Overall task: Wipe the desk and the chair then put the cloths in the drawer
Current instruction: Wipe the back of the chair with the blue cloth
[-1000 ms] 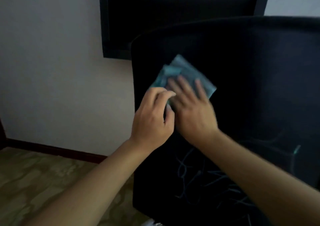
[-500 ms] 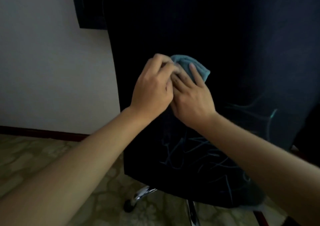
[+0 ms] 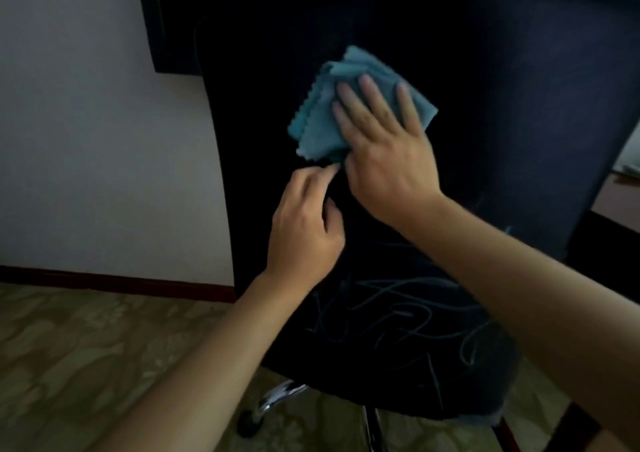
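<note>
A black office chair [image 3: 485, 105] fills the middle and right of the view, its backrest facing me. Pale scribble marks cover its lower part. A folded teal cloth [image 3: 322, 119] lies flat against the backrest. My right hand [image 3: 384, 150] presses on the cloth with fingers spread. My left hand [image 3: 304, 223] is just below it, its fingertips pinching the cloth's lower corner.
A white wall with a dark red skirting board [image 3: 114, 283] stands to the left. Patterned carpet [image 3: 86, 365] covers the floor. The chair's chrome base and a caster [image 3: 270, 406] show below. A desk edge [image 3: 616, 202] appears at the far right.
The cloth was bunched under both hands; now it lies spread flat under my right hand. My left hand has dropped below it to its corner.
</note>
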Action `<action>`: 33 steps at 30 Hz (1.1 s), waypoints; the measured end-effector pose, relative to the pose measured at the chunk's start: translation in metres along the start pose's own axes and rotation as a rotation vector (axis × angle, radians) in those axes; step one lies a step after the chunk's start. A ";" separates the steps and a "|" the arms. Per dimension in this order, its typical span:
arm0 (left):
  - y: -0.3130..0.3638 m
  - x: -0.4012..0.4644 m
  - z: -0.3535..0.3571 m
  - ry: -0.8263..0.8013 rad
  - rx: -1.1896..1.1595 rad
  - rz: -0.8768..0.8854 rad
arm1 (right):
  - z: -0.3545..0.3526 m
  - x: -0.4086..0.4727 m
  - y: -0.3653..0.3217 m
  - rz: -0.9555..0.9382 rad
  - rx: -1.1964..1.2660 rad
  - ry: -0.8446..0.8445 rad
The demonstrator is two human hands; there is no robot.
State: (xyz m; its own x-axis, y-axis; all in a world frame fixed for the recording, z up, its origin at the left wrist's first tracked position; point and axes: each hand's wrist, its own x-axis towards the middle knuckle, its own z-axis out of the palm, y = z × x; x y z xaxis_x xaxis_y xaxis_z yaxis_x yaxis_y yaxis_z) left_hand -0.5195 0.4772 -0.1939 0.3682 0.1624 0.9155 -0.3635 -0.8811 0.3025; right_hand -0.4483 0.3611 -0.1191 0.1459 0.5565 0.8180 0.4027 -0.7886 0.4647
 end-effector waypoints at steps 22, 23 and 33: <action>0.076 0.029 0.029 -0.151 0.044 0.306 | -0.011 -0.131 0.067 -0.196 -0.070 -0.166; 0.081 0.037 0.030 -0.124 0.031 0.304 | -0.017 -0.112 0.079 -0.156 -0.067 -0.116; 0.113 0.037 0.079 -0.017 0.001 0.496 | -0.004 -0.145 0.088 0.080 0.109 -0.014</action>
State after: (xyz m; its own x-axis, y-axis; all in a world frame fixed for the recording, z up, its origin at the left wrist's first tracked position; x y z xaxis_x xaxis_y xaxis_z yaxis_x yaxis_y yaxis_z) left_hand -0.4790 0.3486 -0.1471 0.1651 -0.2840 0.9445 -0.4979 -0.8507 -0.1687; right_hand -0.4374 0.2104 -0.1953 0.1939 0.4968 0.8459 0.4846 -0.7982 0.3577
